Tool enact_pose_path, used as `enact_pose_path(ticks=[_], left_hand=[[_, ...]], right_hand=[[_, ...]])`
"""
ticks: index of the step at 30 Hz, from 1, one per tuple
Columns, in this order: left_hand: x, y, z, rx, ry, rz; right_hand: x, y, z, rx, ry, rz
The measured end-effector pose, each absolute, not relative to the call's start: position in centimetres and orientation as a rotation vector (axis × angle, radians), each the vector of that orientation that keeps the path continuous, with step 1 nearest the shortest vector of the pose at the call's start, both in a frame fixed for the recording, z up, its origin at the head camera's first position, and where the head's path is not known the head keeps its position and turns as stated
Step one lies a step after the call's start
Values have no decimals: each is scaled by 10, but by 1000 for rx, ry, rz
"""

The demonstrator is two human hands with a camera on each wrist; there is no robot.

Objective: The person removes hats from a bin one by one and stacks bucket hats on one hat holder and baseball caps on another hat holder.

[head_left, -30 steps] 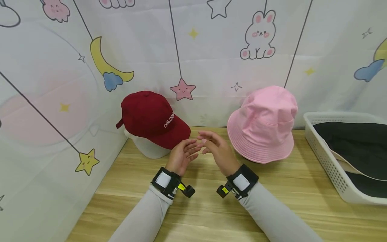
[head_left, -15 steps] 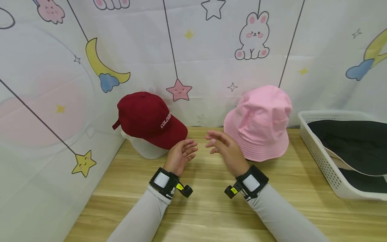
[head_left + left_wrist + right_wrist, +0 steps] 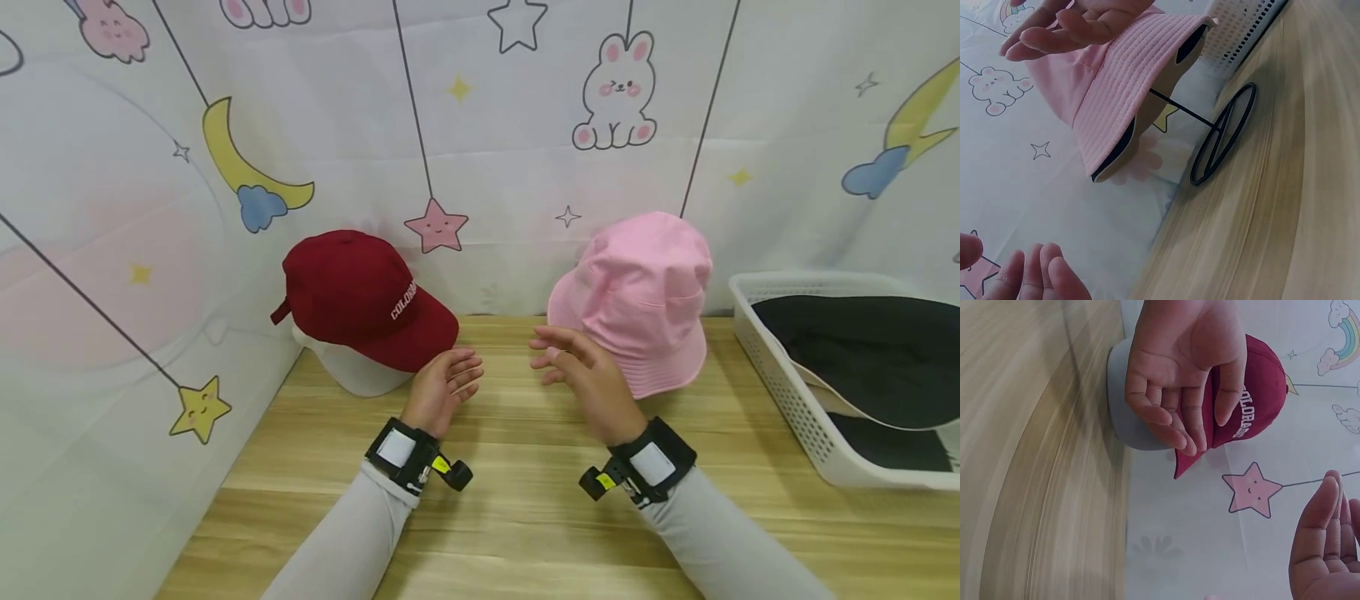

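Note:
My left hand [image 3: 441,390] hovers just in front of the brim of a dark red baseball cap [image 3: 348,292], fingers loosely extended and nothing in them. The cap, lettered in white, sits on a white head-shaped form [image 3: 356,372]. In front of a pink bucket hat [image 3: 651,292] is my right hand [image 3: 588,379], its fingers relaxed and bent a little, also holding nothing. The left wrist view shows the bucket hat raised on a black wire stand [image 3: 1225,134] with an oval base. Whether the right hand touches the hat's brim cannot be told from the head view.
At the right stands a white perforated basket [image 3: 795,400] with a black, flat, fabric-like item [image 3: 870,350] in it. A printed cloth backdrop [image 3: 510,150] rises behind and to the left of the wooden table [image 3: 510,517].
My right hand has moved right, away from the left hand and toward the bucket hat. The left hand stays by the cap's brim. The head view has shifted slightly.

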State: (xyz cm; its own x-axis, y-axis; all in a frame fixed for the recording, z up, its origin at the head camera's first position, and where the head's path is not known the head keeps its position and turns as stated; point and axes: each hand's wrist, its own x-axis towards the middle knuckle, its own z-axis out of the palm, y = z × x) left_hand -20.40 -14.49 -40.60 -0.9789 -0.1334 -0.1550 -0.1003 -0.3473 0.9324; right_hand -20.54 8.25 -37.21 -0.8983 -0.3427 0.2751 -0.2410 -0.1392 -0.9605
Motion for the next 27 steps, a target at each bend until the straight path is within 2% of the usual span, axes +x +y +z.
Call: enact_pose_path(ticks=[27], left_hand=[[-207, -145, -413, 340, -1803, -2524]], right_hand=[[-198, 144, -356, -623, 2098, -2335]])
